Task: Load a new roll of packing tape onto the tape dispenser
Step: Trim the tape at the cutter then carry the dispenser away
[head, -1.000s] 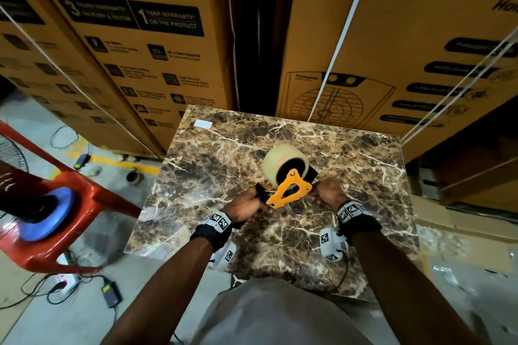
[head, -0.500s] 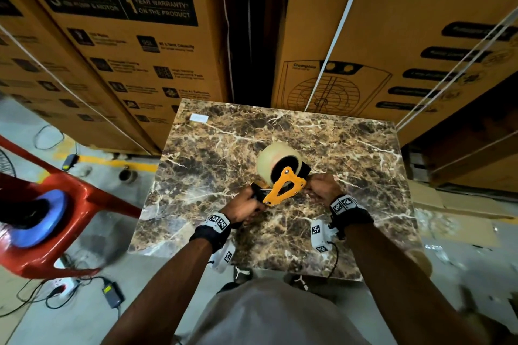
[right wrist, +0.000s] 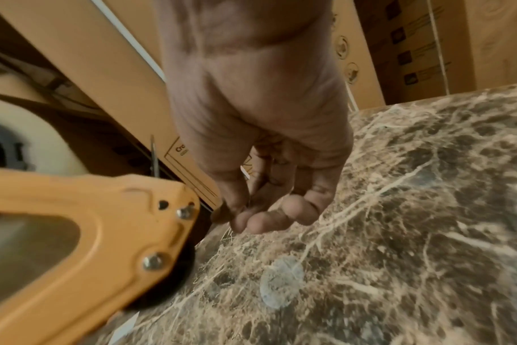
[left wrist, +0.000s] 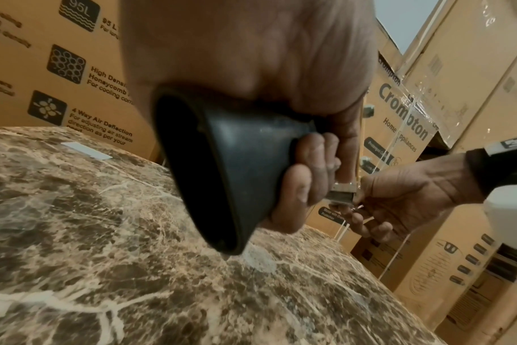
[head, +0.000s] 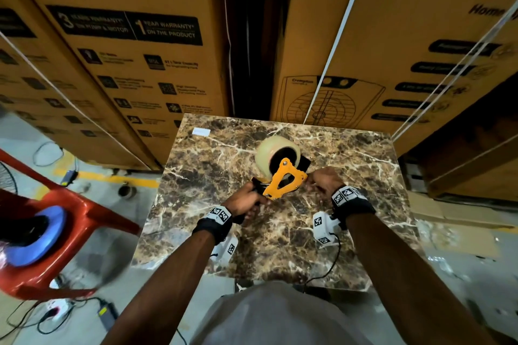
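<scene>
On the marble table stands an orange tape dispenser with a pale clear tape roll on its hub. My left hand grips the black handle, fingers curled round it. Just right of the frame, my right hand sits at the dispenser's front end. In the right wrist view its thumb and fingertips pinch a thin clear strip of tape beside the orange frame. The metal blade shows between both hands.
Tall cardboard appliance boxes stand right behind the table, with a dark gap between them. A red plastic chair holding a blue disc sits on the left. Cables and an adapter lie on the floor. A white sticker marks the table's far left corner.
The head view has shifted a little. Both hands keep their hold, and the dispenser stays in about the same spot on the table.
</scene>
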Tool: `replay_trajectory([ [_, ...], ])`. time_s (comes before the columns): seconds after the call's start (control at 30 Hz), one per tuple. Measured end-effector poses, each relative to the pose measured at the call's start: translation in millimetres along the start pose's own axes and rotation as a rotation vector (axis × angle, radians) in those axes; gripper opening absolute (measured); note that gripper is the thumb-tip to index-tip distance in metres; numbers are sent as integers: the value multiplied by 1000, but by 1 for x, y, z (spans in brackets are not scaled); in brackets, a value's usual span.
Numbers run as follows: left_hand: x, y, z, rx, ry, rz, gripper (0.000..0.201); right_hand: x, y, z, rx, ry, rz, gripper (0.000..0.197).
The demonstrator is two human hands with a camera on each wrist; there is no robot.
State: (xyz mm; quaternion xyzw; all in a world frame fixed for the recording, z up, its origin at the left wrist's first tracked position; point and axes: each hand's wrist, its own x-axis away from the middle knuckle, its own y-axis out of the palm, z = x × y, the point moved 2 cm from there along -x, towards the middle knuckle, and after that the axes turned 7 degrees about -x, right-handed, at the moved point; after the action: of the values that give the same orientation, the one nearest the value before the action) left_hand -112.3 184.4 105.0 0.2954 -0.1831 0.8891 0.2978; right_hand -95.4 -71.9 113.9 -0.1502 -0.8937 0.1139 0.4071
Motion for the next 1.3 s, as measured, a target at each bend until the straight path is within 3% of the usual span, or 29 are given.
replay_trajectory([
  [0.13,0,-5,24,108,4,-57,6,-4,-5,-13,-45,-17,-15,29],
  [0.3,-4,-3,47,201,-31,-106,49,-2,-15,-32,-96,28,-171,30],
  [0.37,-4,-3,54,220,-54,-107,53,-8,-18,-36,-139,46,-204,31],
  [0.47,-6,-5,58,255,-82,-82,43,-9,-24,-42,-181,34,-241,24],
  [0.67,-11,0,59,198,-51,-68,40,-26,-36,-38,46,-98,-84,10],
  [0.77,-8,-4,46,94,-59,-69,31,-28,-24,-32,88,-180,-25,24],
  [0.93,-6,-9,47,36,-21,-17,8,-31,-25,-38,147,-284,98,19],
  [1.07,-10,-15,47,0,-71,-22,23,-40,-55,-36,216,-336,262,17],
  [1.13,-5,-16,40,-26,-61,-32,34,-50,-66,-28,228,-343,239,21],
  [1.3,2,-1,2,-25,-88,-42,15,-74,-50,13,172,-228,90,24],
])
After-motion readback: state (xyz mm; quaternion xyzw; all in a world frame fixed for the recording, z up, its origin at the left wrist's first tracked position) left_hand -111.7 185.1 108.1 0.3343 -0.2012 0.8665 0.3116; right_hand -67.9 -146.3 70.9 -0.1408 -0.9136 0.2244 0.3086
